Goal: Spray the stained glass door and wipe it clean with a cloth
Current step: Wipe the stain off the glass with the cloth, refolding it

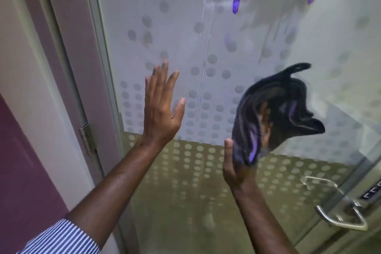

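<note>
One wide-angle view from the person's head, looking forward and slightly down; it sits close to the glass door (206,51), which fills most of the frame; both forearms reach in from the bottom edge.

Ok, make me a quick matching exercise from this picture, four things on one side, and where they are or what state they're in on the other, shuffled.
Things:
1. left hand
2. cloth
3. purple stains
4. door handle

Descriptions:
A. metal, at the lower right
B. high on the glass door
C. open, fingers straight, against the glass
D. dark, bunched, held in the right hand

Pairs: 1-C, 2-D, 3-B, 4-A
</note>
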Available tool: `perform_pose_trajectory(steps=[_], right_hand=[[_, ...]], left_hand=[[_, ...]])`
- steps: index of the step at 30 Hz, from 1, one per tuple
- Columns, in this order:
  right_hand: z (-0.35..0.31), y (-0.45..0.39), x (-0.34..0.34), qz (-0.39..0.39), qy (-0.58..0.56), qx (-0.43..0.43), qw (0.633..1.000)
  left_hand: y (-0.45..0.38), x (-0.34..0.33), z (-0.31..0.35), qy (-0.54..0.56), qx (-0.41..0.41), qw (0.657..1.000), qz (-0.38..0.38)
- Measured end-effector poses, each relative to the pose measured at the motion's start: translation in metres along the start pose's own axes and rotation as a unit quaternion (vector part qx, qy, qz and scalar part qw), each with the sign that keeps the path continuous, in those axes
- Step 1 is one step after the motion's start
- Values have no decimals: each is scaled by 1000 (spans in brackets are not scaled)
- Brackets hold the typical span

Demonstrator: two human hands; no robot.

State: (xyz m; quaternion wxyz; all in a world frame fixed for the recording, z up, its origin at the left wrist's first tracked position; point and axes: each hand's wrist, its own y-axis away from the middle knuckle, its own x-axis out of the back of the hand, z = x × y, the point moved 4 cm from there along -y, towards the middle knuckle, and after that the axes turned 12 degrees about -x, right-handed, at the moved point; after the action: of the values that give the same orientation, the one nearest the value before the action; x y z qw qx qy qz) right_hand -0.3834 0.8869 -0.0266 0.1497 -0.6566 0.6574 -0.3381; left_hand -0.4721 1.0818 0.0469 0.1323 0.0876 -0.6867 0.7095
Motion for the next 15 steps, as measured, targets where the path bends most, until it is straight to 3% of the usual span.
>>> perform_pose_trajectory(steps=[1,3,5,10,13,15], right_hand=[[-11,-11,-13,-17,75,116,990],[-25,-23,-39,-33,200,214,955],[-37,-27,-55,-49,238,211,947],[-37,-26,-55,-173,166,196,951],[-42,-23,-45,-151,158,203,954],[-43,-24,-38,-98,139,204,964]], left_hand=[[-5,-2,-7,-36,-8,999,-7],[-11,-5,-20,-85,-28,996,-24],[-12,-7,-31,-113,-45,992,-38],[-10,-4,-49,-145,-107,982,-50],[-11,-3,-54,-148,-127,979,-52],[-11,-2,-55,-148,-134,979,-50]])
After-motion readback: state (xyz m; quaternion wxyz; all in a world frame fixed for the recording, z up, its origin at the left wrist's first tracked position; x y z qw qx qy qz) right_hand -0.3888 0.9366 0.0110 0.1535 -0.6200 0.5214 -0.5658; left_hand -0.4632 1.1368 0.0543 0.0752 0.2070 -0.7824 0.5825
